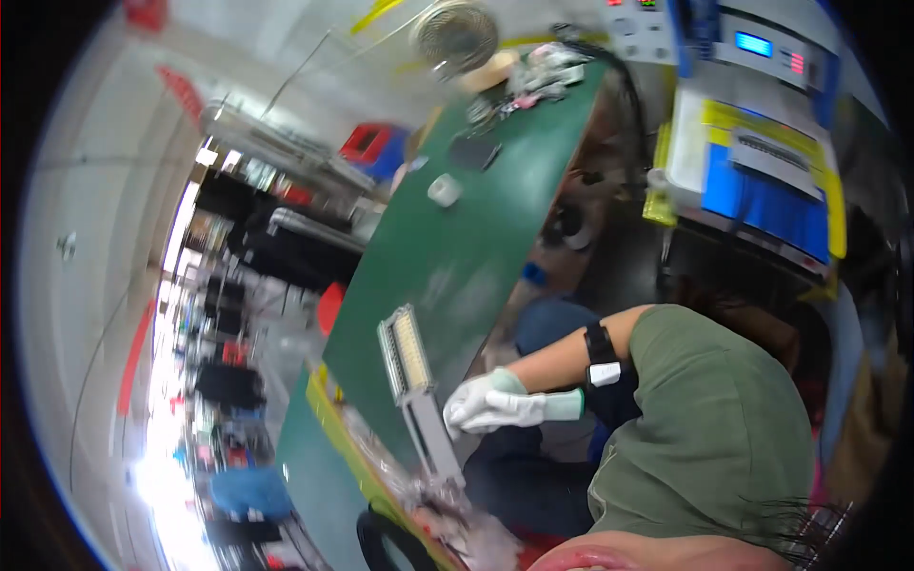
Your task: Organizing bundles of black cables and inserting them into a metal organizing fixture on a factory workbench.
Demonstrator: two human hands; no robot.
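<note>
At a green tabletop (476, 247), a white-gloved hand (466, 403) sits right beside a long grey fixture (431, 440) with a pale-yellow panel; blur hides whether the grip holds anything. A stray knuckle could shove the fixture into crumpled plastic (484, 539) near its lower end.
</note>
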